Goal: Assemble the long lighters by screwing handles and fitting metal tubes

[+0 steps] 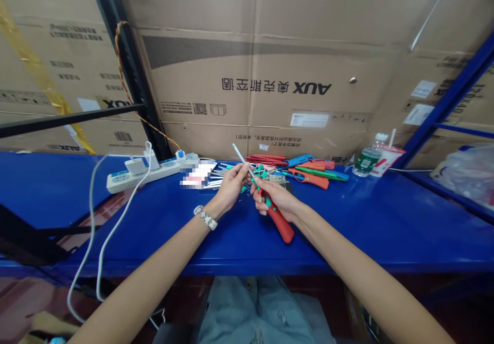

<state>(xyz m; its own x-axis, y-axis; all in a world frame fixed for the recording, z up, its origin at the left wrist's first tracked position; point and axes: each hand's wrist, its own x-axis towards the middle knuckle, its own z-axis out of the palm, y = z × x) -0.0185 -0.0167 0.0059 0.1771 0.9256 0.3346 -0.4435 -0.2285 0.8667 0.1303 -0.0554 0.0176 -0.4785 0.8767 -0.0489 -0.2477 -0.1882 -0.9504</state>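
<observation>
A red long-necked lighter (281,223) with green parts is held over the blue shelf, its handle slanting down to the right. My right hand (278,197) wraps around the upper handle. With closed fingers, my left hand (232,185) pinches the silver metal tube (238,152) at the lighter's front, whose tip points up and left. Behind my hands lie several loose metal tubes (216,179) and small green pieces (263,170). To their right is a pile of lighter bodies, among them an orange one (314,179) and red ones (266,159).
A white power strip (154,173) with plugs and cables lies at the left. A water bottle (366,158) and a lidded cup (386,159) stand at the right. Cardboard (216,40) backs the blue shelf (366,225); a plastic bag (469,174) sits far right.
</observation>
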